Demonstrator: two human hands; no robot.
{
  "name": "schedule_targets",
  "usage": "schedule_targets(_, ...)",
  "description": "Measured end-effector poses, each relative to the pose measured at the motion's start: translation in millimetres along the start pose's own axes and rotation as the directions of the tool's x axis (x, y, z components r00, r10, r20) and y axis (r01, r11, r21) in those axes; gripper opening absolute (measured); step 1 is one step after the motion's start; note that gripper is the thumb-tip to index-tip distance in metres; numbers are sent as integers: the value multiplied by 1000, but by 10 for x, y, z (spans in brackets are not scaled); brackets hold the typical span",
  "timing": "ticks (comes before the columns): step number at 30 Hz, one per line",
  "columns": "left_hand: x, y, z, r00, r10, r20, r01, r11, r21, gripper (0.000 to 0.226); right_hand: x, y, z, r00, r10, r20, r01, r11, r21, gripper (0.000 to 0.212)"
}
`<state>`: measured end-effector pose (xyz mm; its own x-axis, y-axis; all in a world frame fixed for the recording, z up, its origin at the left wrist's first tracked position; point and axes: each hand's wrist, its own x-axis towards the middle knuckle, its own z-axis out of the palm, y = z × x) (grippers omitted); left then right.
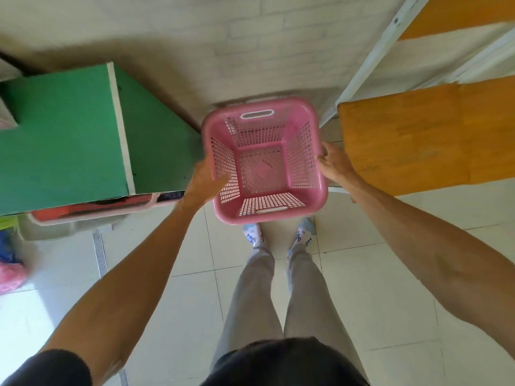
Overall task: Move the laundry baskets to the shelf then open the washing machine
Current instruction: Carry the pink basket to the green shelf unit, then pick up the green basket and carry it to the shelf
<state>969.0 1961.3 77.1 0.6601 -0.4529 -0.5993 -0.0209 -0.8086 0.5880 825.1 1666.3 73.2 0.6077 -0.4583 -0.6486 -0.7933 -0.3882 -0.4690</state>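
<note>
An empty pink laundry basket (301, 112) with mesh walls and two slot handles hangs upright in front of me, above my feet. My left hand (204, 181) grips its left rim, with the fingers curled inside the wall. On the opposite side, my right hand (333, 161) holds the right rim. The orange shelf (404, 146) with a white metal frame stands directly to the basket's right, nearly touching it. No washing machine is in view.
A green cabinet (61, 140) stands on the left, its side close to the basket. Under it sits another pink basket (92, 214) holding red and dark clothes. More pink and blue items (9, 263) lie at the far left. A brick-patterned wall is ahead; the floor is pale tile.
</note>
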Motion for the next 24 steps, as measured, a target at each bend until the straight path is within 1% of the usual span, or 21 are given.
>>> schedule_targets(1,-180,229,-117,1000,25,-2,-25,999,21,54,-239,-91,-144,1000,-1,-22,1,1000,-4,39)
schedule_targets(2,-355,409,-215,999,53,9,-53,998,37,59,-486,-174,-279,999,10,-42,-10,1000,-6,41)
schedule_targets(4,-560,611,-350,995,98,8,-99,991,89,81,-941,-262,-522,993,61,-98,-62,998,0,48)
schedule_targets(5,-636,684,-392,994,108,20,-110,987,121,89,-1145,-251,-619,990,77,-115,-76,997,14,51)
schedule_targets(6,-779,862,-436,991,127,46,-133,980,150,92,-1332,-209,-716,988,85,-132,-82,996,31,55)
schedule_targets(8,-1093,1327,-476,974,210,87,-224,952,207,93,-1646,-37,-923,974,114,-194,-99,991,85,58)
schedule_targets(10,-1253,1648,-433,933,324,158,-353,911,216,87,-1976,180,-1125,950,168,-262,-122,976,183,58)
schedule_targets(12,-1330,1914,-328,895,387,224,-434,871,230,85,-2270,444,-1319,925,205,-320,-122,957,262,57)
schedule_targets(16,-1417,2522,146,814,444,376,-553,790,265,79,-2849,1142,-1585,844,350,-406,-149,881,450,52)
schedule_targets(18,-1401,2831,449,780,432,453,-589,751,298,78,-3127,1515,-1692,801,411,-434,-155,844,513,50)
schedule_targets(21,-1361,3341,996,703,456,546,-649,724,232,90,-3500,2110,-1824,741,510,-436,-133,748,650,50)
schedule_targets(22,-1394,3542,1211,700,450,555,-644,734,217,89,-3610,2321,-1857,719,547,-428,-118,703,701,49)
schedule_targets(24,-1536,3931,1690,702,435,565,-641,731,235,77,-3826,2728,-1886,687,615,-387,-75,589,805,42)
